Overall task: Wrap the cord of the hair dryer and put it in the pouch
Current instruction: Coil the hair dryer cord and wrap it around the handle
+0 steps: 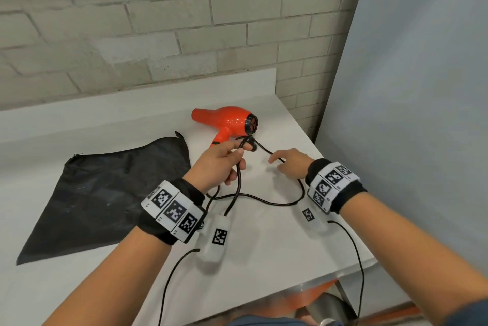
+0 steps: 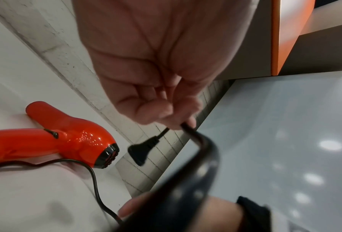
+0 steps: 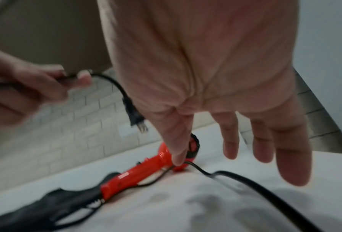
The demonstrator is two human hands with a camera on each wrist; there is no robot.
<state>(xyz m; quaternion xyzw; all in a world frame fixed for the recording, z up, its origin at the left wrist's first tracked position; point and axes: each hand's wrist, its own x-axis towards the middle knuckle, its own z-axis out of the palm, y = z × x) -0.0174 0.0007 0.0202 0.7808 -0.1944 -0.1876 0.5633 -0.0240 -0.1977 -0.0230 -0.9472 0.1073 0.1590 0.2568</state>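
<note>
An orange-red hair dryer [image 1: 227, 121] lies on the white table [image 1: 266, 251], nozzle to the left. Its black cord [image 1: 264, 201] loops over the table in front of it. My left hand [image 1: 237, 152] is raised just before the dryer's handle and pinches the cord near its end [image 2: 186, 127]; the plug [image 2: 144, 149] dangles below the fingers. My right hand [image 1: 280, 162] hovers low to the right with fingers spread, one fingertip [image 3: 177, 161] touching the cord on the table. The black pouch [image 1: 105, 188] lies flat at the left, beside the dryer handle.
A brick wall [image 1: 158, 35] runs behind the table and a grey panel [image 1: 409, 88] stands along its right side. The table's front right edge [image 1: 343, 275] is close under my right forearm. Thin black cables [image 1: 359, 259] hang from both wristbands.
</note>
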